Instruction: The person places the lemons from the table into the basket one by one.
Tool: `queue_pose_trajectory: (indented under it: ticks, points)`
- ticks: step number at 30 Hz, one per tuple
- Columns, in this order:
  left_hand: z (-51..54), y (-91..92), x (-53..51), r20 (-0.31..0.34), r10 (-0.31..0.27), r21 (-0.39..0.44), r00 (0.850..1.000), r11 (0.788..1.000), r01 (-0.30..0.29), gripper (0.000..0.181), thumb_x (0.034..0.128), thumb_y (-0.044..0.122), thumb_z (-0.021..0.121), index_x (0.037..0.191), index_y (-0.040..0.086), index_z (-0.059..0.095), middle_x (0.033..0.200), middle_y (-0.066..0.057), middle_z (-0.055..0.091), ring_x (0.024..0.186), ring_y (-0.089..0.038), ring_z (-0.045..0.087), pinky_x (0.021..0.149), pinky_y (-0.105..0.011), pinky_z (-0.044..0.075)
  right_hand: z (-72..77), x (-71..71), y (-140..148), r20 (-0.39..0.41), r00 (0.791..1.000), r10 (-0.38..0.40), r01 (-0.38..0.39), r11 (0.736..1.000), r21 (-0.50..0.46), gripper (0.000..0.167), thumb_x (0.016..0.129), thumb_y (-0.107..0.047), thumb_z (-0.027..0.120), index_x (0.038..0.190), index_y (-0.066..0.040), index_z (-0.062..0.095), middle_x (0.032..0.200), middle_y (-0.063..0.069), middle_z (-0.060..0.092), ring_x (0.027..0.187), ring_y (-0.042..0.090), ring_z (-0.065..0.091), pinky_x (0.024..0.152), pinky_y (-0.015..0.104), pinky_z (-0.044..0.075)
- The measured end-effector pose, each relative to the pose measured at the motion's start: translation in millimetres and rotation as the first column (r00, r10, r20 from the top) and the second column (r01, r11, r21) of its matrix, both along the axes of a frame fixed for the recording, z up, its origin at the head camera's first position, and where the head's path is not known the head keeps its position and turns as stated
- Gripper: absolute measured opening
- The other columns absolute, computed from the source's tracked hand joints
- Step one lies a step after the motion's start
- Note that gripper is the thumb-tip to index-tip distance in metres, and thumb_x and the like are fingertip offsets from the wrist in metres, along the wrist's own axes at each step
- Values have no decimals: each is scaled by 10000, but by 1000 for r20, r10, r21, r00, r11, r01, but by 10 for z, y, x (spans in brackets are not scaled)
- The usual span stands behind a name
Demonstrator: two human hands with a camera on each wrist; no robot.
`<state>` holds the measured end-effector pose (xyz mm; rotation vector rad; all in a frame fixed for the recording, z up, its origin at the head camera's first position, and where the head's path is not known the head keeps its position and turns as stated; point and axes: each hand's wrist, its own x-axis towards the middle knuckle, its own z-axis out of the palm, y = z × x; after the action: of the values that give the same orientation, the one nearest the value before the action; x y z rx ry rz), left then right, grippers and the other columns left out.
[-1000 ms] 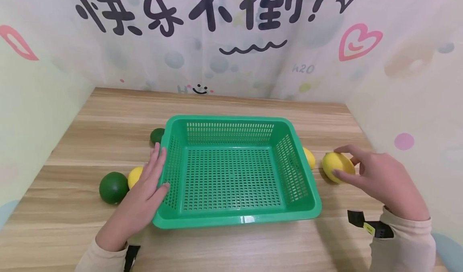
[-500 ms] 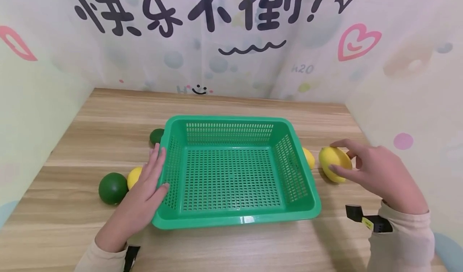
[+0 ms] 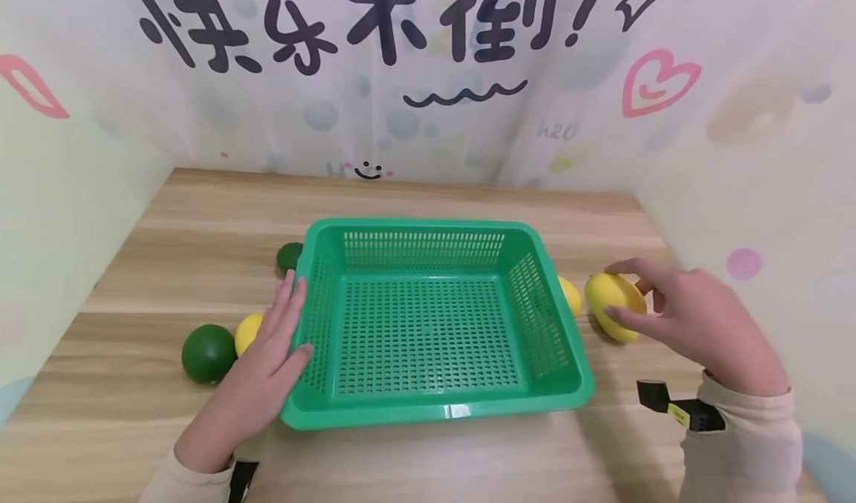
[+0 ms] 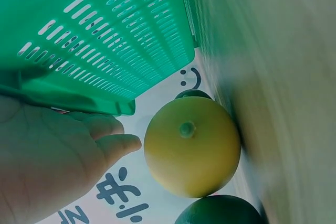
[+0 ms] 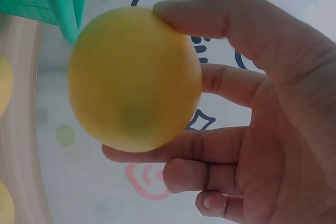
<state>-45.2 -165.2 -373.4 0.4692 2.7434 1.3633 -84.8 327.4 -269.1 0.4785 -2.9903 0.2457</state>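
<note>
The left hand [image 3: 257, 377] lies with extended fingers against the left rim of the green basket [image 3: 435, 414]; in the left wrist view that hand [image 4: 58, 156] is beside the basket wall [image 4: 115, 40]. The right hand [image 3: 709, 325] pinches a yellow lemon [image 3: 610, 293] between thumb and fingers, right of the basket. In the right wrist view the lemon [image 5: 131, 77] sits between the thumb and fingers of the right hand [image 5: 273, 119], off the table. The basket's inside holds nothing.
Left of the basket are a dark green fruit [image 3: 209, 354], a yellow one [image 3: 247, 330] partly behind the left hand, and a smaller green one [image 3: 290, 258]. Another yellow fruit [image 3: 571, 296] touches or nears the basket's right side. Printed curtains stand behind the wooden table [image 3: 221, 198].
The right hand and its lemon have shifted slightly left and up. The left hand and basket have stayed in place; the head view has tilted a little.
</note>
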Motion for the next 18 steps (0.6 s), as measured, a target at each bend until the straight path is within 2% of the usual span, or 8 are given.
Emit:
queue_pose_trajectory:
  ticks: [4, 9, 18]
  points:
    - [-30, 7, 24, 19, -11, 12, 1000, 1000, 11, 770, 1067, 115, 464, 1668, 200, -11, 1724, 20, -113, 1576, -289, -109, 1143, -747, 162, -48, 29, 5, 18, 1000, -2, 3, 1000, -4, 422, 880, -381, 817, 1260, -267, 670, 738, -44, 535, 567, 90, 409, 484, 257, 336]
    - [-74, 8, 23, 5, -10, 5, 1000, 1000, 10, 767, 1066, 110, 463, 1668, 203, -4, 1729, 4, -99, 1578, -278, -107, 1145, -742, 172, -75, 1, 3, 1, 1000, 26, -26, 1000, 1, 415, 877, -373, 822, 1252, -283, 669, 758, -52, 564, 609, 98, 438, 487, 253, 347]
    - [-34, -7, 6, -5, -5, 2, 1000, 1000, 5, 767, 1067, 111, 456, 1666, 200, -15, 1725, 17, -115, 1575, -273, -118, 1146, -741, 167, -43, -77, -30, -22, 998, 59, -59, 998, 1, 412, 874, -375, 824, 1247, -283, 677, 792, -46, 601, 630, 113, 454, 478, 253, 349]
